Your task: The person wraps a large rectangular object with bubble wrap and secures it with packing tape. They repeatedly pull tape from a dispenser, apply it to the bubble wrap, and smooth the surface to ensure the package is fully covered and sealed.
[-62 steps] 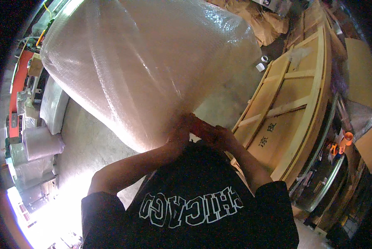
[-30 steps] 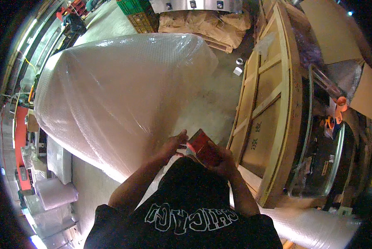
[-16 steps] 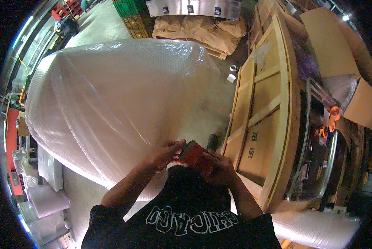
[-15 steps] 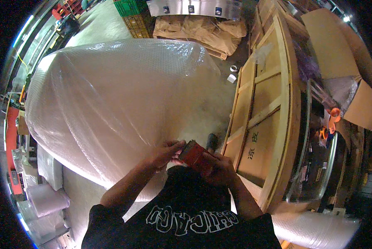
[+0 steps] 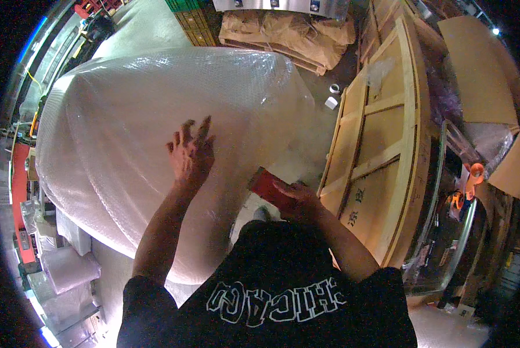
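Note:
A very large object wrapped in clear bubble wrap (image 5: pixel 126 127) fills the left and middle of the view. My left hand (image 5: pixel 190 153) lies flat on its wrapped surface with fingers spread, holding nothing. My right hand (image 5: pixel 298 197) is lower and to the right, close to my chest, gripping a flat red tool (image 5: pixel 267 187) by its near end. The red tool hangs just off the wrap's right side, apart from it.
A tall wooden crate frame (image 5: pixel 382 156) leans at the right. Two rolls of tape (image 5: pixel 331 95) lie on the floor beyond the wrap. Brown paper bundles (image 5: pixel 289 35) and cardboard sheets (image 5: pixel 480 64) sit at the back. Smaller bubble-wrapped packages (image 5: pixel 68 269) stand at the lower left.
My left hand has left the red tool and reached up onto the bubble wrap, fingers spread. My right hand still holds the tool at about the same spot.

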Motion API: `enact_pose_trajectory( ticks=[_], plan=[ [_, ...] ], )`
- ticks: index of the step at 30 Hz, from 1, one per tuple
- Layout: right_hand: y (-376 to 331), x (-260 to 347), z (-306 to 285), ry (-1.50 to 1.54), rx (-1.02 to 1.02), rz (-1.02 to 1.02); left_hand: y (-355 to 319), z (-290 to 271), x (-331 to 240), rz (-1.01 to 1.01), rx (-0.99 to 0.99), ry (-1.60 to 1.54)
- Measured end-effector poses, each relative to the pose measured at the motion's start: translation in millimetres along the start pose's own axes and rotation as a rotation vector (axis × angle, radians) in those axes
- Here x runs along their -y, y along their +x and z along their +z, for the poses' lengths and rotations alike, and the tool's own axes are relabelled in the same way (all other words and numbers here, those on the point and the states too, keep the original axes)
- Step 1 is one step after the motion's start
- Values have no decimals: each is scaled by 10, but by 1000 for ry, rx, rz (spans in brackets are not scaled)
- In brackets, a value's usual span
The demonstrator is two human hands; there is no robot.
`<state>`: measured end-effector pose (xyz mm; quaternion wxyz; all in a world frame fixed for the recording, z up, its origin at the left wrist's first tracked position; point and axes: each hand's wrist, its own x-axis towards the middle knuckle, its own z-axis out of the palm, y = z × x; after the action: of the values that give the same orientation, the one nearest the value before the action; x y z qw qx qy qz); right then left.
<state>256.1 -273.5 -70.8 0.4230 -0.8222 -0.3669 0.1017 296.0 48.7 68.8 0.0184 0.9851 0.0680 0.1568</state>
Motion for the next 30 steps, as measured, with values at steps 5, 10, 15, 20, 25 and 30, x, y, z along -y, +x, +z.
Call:
enact_pose_trajectory(
  ticks=[5, 10, 15, 20, 25, 30],
  plan=[
    [-257, -821, 593, 76, 349, 270, -34, 134, 35, 39, -21, 53],
    [-223, -708, 726, -187, 439, 307, -444, 172, -315, 426, 39, 376],
    [266, -547, 542, -247, 642, 407, -1097, 813, -924, -673, 685, -1129],
    [598, -449, 600, -350, 762, 391, -1406, 1629, -900, -1263, 613, -1482],
    [556, -597, 1014, -485, 699, 119, -1545, 2093, -834, -1413, 569, -1562],
    [-23, -1040, 849, -281, 588, 400, -1629, 2424, -868, -1406, 651, -1547]
  ],
)
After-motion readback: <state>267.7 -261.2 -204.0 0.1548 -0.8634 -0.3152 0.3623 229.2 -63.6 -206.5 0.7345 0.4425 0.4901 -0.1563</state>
